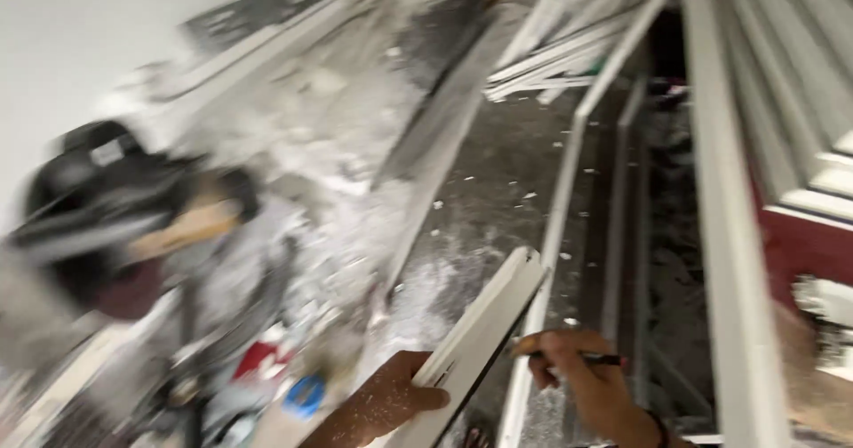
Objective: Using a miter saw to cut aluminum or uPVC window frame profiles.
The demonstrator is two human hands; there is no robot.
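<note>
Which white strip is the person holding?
The short white strip at the bottom, gripped by the left hand. The right hand holds a pen beside it; the other strips lie untouched.

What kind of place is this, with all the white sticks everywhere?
Probably a workshop where window or door frames get cut. Long white frame strips lie stacked about, white dust and chips cover the dark floor, and the left hand steadies a white strip while the right hand holds a pen.
</note>
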